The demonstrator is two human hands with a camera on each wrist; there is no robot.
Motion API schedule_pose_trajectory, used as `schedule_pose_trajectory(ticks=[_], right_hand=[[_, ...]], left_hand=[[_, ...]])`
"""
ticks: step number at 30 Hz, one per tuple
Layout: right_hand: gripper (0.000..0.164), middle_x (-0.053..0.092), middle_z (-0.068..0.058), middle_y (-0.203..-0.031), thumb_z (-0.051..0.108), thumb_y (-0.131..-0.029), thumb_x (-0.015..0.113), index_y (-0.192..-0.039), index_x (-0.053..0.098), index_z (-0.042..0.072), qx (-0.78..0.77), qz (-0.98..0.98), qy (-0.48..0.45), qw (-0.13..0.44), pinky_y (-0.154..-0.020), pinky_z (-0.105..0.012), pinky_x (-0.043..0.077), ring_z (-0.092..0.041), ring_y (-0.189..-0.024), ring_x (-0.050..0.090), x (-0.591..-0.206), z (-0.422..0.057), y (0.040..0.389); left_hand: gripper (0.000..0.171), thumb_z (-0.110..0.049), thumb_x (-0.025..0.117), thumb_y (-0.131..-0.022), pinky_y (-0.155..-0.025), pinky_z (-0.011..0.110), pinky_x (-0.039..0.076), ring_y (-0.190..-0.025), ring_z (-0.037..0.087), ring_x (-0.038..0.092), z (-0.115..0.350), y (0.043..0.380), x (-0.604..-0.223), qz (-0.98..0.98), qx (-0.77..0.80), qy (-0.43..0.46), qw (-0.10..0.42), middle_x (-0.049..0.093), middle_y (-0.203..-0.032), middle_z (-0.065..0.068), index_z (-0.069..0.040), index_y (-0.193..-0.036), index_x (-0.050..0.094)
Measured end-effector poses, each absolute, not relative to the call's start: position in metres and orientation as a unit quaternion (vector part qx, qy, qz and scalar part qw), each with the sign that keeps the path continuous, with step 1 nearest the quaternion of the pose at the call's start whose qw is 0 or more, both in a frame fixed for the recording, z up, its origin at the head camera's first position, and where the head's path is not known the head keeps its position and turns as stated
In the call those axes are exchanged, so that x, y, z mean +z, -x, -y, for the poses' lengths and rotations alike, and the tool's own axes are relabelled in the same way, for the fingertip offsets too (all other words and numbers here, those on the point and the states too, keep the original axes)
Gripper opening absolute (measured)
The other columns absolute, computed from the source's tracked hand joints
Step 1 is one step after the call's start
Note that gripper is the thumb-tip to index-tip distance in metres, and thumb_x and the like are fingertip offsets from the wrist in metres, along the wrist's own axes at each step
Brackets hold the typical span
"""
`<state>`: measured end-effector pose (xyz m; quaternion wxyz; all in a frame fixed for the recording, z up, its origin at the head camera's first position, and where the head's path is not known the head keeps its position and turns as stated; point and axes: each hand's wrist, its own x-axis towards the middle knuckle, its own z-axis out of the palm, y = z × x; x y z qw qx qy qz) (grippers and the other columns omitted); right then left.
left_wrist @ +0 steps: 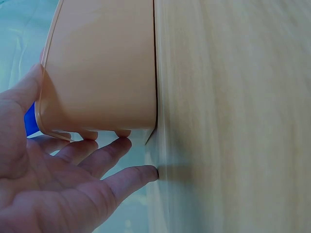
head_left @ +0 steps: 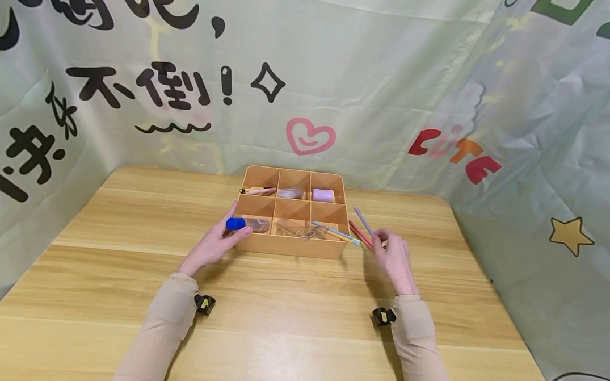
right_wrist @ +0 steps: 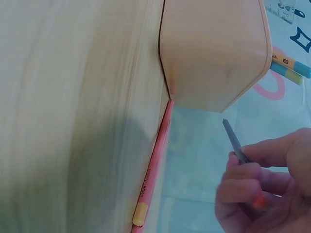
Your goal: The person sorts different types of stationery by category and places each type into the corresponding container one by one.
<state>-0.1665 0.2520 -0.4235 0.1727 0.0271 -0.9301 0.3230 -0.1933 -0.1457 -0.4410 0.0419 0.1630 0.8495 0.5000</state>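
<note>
A tan six-compartment organizer point(head_left: 289, 246) stands on the table. My left hand point(head_left: 217, 239) is at its front left corner, thumb at the rim beside a blue-capped clear bottle point(head_left: 252, 225), the other fingers extended along the left side wall. In my right hand point(head_left: 392, 257), right of the organizer, thumb and fingers pinch a slim purplish pencil point(head_left: 363, 220) that tilts up toward the box; it looks grey in the right wrist view. Below it, red pencils point(head_left: 360, 236) lie on the table against the organizer's right side; one shows a yellow end.
Two pencils point(head_left: 343, 235) with blue and yellow ends jut over the organizer's front right rim. Clear plastic pieces point(head_left: 295, 230) lie in the front middle compartment. Behind are a purple roll point(head_left: 323, 195), a pale item point(head_left: 289, 192) and pencils point(head_left: 259, 191). A printed curtain point(head_left: 370, 102) hangs behind the table.
</note>
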Motion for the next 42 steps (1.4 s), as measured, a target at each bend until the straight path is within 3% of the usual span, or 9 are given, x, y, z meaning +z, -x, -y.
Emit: schedule_pose_trajectory(ticks=[11, 18, 30, 32, 34, 37, 39, 42], right_hand=[[0.018, 0.070, -0.018, -0.081, 0.006, -0.093, 0.058, -0.094, 0.070, -0.007, 0.329, 0.917, -0.013, 0.224, -0.047, -0.033, 0.043, -0.024, -0.058, 0.058, -0.421, -0.250, 0.167], [0.018, 0.070, -0.017, -0.081, 0.009, -0.093, 0.058, -0.091, 0.071, -0.005, 0.336, 0.908, 0.001, 0.248, -0.054, -0.038, 0.048, -0.026, -0.065, 0.062, -0.421, -0.250, 0.168], [0.012, 0.070, -0.020, -0.076, 0.002, -0.087, 0.064, -0.087, 0.072, -0.008, 0.363, 0.859, -0.033, 0.361, -0.057, -0.047, 0.056, -0.031, -0.067, 0.066, -0.419, -0.249, 0.170], [0.012, 0.070, -0.019, -0.075, 0.001, -0.087, 0.065, -0.087, 0.072, -0.008, 0.364, 0.853, -0.034, 0.371, -0.056, -0.039, 0.057, -0.029, -0.066, 0.066, -0.419, -0.249, 0.170], [0.011, 0.070, -0.018, -0.074, 0.001, -0.086, 0.065, -0.087, 0.072, -0.007, 0.376, 0.845, -0.033, 0.378, -0.054, -0.024, 0.055, -0.026, -0.063, 0.066, -0.419, -0.249, 0.170], [0.008, 0.069, -0.019, -0.071, -0.003, -0.084, 0.066, -0.087, 0.072, -0.009, 0.393, 0.829, -0.030, 0.397, -0.053, -0.004, 0.045, -0.019, -0.058, 0.063, -0.411, -0.243, 0.165], [0.007, 0.068, -0.020, -0.069, -0.006, -0.083, 0.068, -0.086, 0.071, -0.010, 0.409, 0.814, -0.030, 0.412, -0.052, 0.001, 0.040, -0.015, -0.054, 0.059, -0.408, -0.241, 0.164], [0.006, 0.067, -0.021, -0.068, -0.007, -0.081, 0.069, -0.085, 0.070, -0.011, 0.429, 0.793, -0.033, 0.431, -0.051, 0.001, 0.041, -0.012, -0.052, 0.057, -0.406, -0.240, 0.164]], left_hand=[[0.084, -0.041, 0.053, -0.096, -0.109, 0.054, 0.030, -0.129, 0.041, 0.037, 0.146, 0.193, -0.441, -0.849, 0.500, -0.165, 0.041, 0.033, -0.146, 0.032, -0.013, -0.155, 0.000], [0.084, -0.042, 0.054, -0.096, -0.109, 0.054, 0.031, -0.129, 0.041, 0.037, 0.146, 0.193, -0.441, -0.851, 0.498, -0.164, 0.041, 0.033, -0.146, 0.032, -0.016, -0.155, 0.000], [0.084, -0.042, 0.054, -0.096, -0.109, 0.054, 0.031, -0.129, 0.041, 0.038, 0.146, 0.193, -0.442, -0.850, 0.499, -0.162, 0.042, 0.037, -0.143, 0.032, -0.017, -0.156, 0.000], [0.084, -0.042, 0.054, -0.096, -0.109, 0.054, 0.031, -0.128, 0.041, 0.038, 0.146, 0.193, -0.442, -0.850, 0.500, -0.161, 0.042, 0.037, -0.143, 0.032, -0.017, -0.156, 0.000], [0.084, -0.042, 0.054, -0.096, -0.109, 0.054, 0.030, -0.129, 0.041, 0.038, 0.146, 0.193, -0.442, -0.849, 0.502, -0.161, 0.043, 0.036, -0.144, 0.032, -0.017, -0.156, 0.000], [0.085, -0.041, 0.054, -0.096, -0.109, 0.055, 0.029, -0.130, 0.041, 0.037, 0.146, 0.193, -0.442, -0.846, 0.506, -0.161, 0.044, 0.034, -0.145, 0.032, -0.014, -0.156, 0.001], [0.085, -0.041, 0.054, -0.096, -0.109, 0.055, 0.029, -0.130, 0.041, 0.037, 0.146, 0.194, -0.442, -0.845, 0.508, -0.162, 0.044, 0.034, -0.145, 0.032, -0.012, -0.156, 0.001], [0.085, -0.041, 0.055, -0.096, -0.109, 0.054, 0.030, -0.129, 0.041, 0.038, 0.146, 0.194, -0.443, -0.845, 0.507, -0.163, 0.043, 0.036, -0.144, 0.032, -0.010, -0.155, 0.002]])
